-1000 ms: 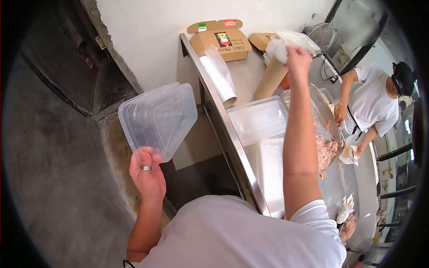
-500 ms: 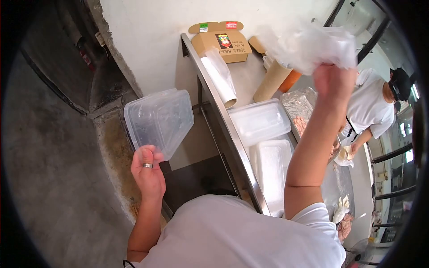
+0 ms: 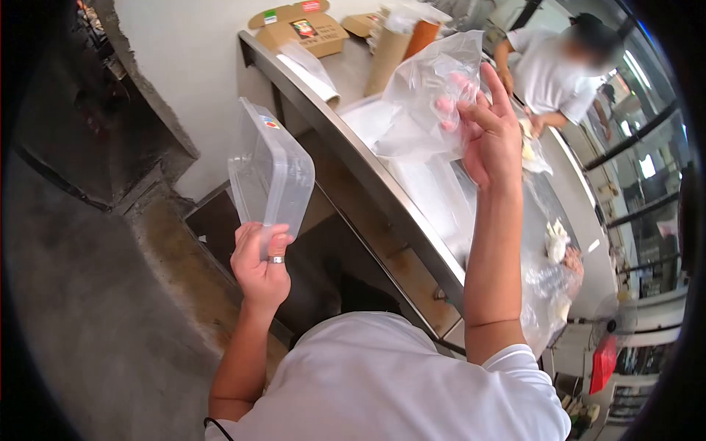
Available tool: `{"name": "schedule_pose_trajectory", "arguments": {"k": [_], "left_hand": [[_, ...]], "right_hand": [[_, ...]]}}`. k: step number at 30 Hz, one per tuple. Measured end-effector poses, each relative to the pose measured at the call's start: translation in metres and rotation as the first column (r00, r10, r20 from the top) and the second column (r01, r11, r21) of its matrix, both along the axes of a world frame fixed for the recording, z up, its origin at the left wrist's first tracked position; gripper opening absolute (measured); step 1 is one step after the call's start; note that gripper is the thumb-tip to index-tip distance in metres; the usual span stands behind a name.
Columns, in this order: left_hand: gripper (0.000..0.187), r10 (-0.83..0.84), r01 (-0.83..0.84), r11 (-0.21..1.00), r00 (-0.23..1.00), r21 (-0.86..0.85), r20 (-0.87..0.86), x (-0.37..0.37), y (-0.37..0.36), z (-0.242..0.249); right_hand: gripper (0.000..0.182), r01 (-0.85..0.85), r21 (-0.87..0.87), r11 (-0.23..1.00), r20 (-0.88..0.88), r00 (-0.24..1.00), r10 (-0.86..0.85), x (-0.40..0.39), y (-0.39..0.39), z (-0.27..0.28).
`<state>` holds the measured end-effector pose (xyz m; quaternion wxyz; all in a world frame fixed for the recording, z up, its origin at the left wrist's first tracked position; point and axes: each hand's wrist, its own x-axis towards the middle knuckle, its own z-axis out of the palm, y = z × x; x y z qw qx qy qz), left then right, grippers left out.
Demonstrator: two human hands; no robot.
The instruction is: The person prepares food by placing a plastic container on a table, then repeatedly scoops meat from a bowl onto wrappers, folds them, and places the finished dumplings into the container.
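My left hand (image 3: pixel 261 264), with a ring on one finger, grips a clear plastic container (image 3: pixel 290 184) by its lower end. The container is tilted on its side, off the table's left edge, and a small coloured sticker shows near its top. My right hand (image 3: pixel 494 136) is raised over the table, holding a thin clear plastic bag (image 3: pixel 423 92). Some fingers show through the film, while the index finger points up. Beneath the bag, white translucent containers (image 3: pixel 434 187) lie on the steel table, partly hidden.
The steel table (image 3: pixel 353 158) runs diagonally, with a cardboard box (image 3: pixel 312 38), a film roll (image 3: pixel 312 73) and an upright brown tube (image 3: pixel 387 59) at its far end. Across it stands a co-worker (image 3: pixel 551 73). Meat (image 3: pixel 572 259) and plastic film (image 3: pixel 548 294) lie to the right.
My right hand has come down and left with the bag, its fingers more spread. The container in my left hand has turned to show its side. The view has shifted right.
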<state>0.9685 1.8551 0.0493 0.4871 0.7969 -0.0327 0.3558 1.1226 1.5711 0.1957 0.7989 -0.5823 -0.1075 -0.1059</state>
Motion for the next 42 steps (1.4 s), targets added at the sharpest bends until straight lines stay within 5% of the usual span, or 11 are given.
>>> {"name": "schedule_pose_trajectory", "arguments": {"k": [2, 6, 8, 11, 14, 18, 21, 24, 30, 39, 42], "left_hand": [[0.009, -0.052, 0.044, 0.994, 0.996, 0.104, 0.076, -0.011, -0.012, 0.001], [0.013, -0.122, 0.122, 0.992, 0.992, -0.006, -0.001, -0.033, -0.038, -0.001], [0.019, -0.143, 0.137, 0.988, 0.986, -0.077, -0.081, -0.04, -0.05, -0.002], [0.024, -0.149, 0.099, 0.91, 0.984, -0.403, -0.095, -0.036, -0.074, 0.005], [0.031, -0.109, 0.01, 0.873, 0.978, -0.488, -0.175, -0.032, -0.085, 0.017], [0.035, -0.236, 0.083, 0.882, 0.93, -0.464, -0.281, -0.025, -0.075, 0.004], [0.036, -0.435, 0.326, 0.808, 0.892, -0.491, -0.124, -0.021, -0.053, -0.008], [0.026, -0.386, 0.293, 0.867, 0.906, -0.403, -0.171, -0.01, -0.041, -0.004], [0.016, -0.179, 0.087, 0.946, 0.943, -0.311, -0.282, 0.027, -0.009, -0.003], [0.02, -0.075, -0.009, 0.944, 0.967, -0.329, -0.242, 0.111, 0.03, -0.001], [0.019, -0.04, -0.059, 0.937, 0.961, -0.345, -0.273, 0.137, 0.032, 0.004]], "right_hand": [[0.075, 0.108, -0.021, 0.994, -0.018, 0.994, -0.109, -0.029, -0.021, -0.003], [0.058, 0.249, -0.1, 0.963, -0.013, 0.968, -0.252, -0.068, -0.055, -0.009], [0.048, 0.207, -0.213, 0.955, -0.037, 0.975, -0.22, -0.082, -0.058, -0.02], [0.029, 0.064, -0.371, 0.926, -0.037, 0.996, -0.083, -0.093, -0.053, -0.03], [0.025, -0.078, -0.495, 0.865, -0.057, 0.997, 0.057, -0.095, -0.045, -0.033], [0.023, -0.123, -0.593, 0.796, -0.025, 0.991, 0.134, -0.1, -0.01, -0.054], [0.019, -0.153, -0.643, 0.75, -0.013, 0.982, 0.189, -0.1, 0.032, -0.065], [0.016, -0.307, -0.593, 0.745, -0.055, 0.938, 0.343, -0.091, 0.069, -0.075], [0.014, -0.422, -0.496, 0.759, -0.22, 0.907, 0.36, -0.036, 0.094, -0.076], [0.016, 0.182, -0.283, 0.942, -0.054, 0.977, -0.206, 0.212, 0.024, -0.066], [0.016, 0.235, -0.239, 0.942, -0.064, 0.964, -0.257, 0.275, 0.008, -0.064]]}}
